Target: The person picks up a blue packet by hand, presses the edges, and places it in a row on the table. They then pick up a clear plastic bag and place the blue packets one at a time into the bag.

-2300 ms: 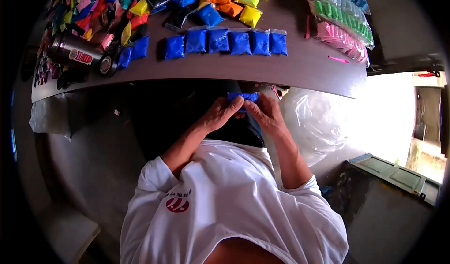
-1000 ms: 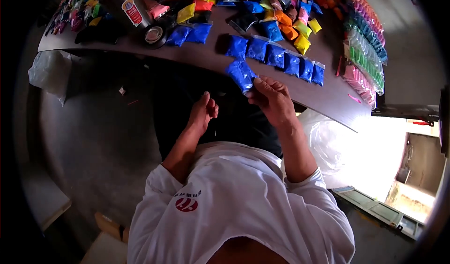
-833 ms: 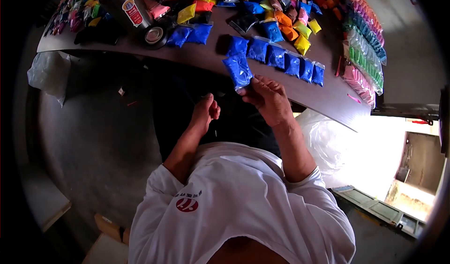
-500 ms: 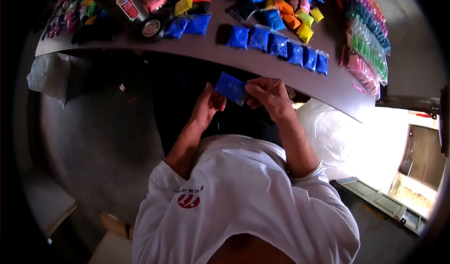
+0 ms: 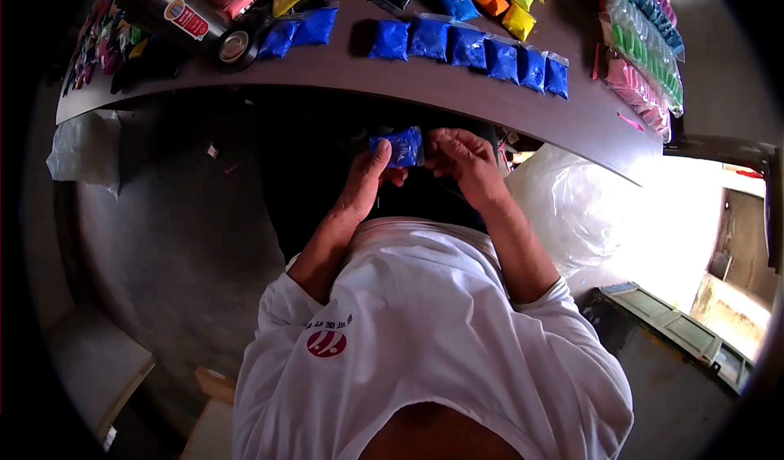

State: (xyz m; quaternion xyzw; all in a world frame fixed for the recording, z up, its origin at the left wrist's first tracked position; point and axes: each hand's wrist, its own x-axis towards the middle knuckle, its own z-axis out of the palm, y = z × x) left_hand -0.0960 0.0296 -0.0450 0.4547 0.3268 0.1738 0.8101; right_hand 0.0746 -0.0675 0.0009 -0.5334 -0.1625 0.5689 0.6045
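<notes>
A small clear packet of blue clay-like material (image 5: 402,147) is held over my lap, below the table edge. My left hand (image 5: 367,181) is closed on its left end, thumb lying across the front. Close by the packet's right edge, my right hand (image 5: 464,160) has its fingers curled and the thumb pressed against them. Whether those fingertips hold anything is hard to make out. Beyond the hands, a row of several similar blue packets (image 5: 469,48) lies along the table's near side.
The table (image 5: 327,76) curves across the top. A steel tumbler (image 5: 192,23) lies tilted at the left beside two blue packets (image 5: 314,27). Colourful packets (image 5: 487,1) are piled behind. Strips of pink and green packets (image 5: 641,76) line the right. A clear plastic bag (image 5: 567,211) hangs below.
The blue packet has turned more level and come further into my left hand, whose thumb now crosses it. My right fingers have moved off its right corner and curled. The view has shifted slightly.
</notes>
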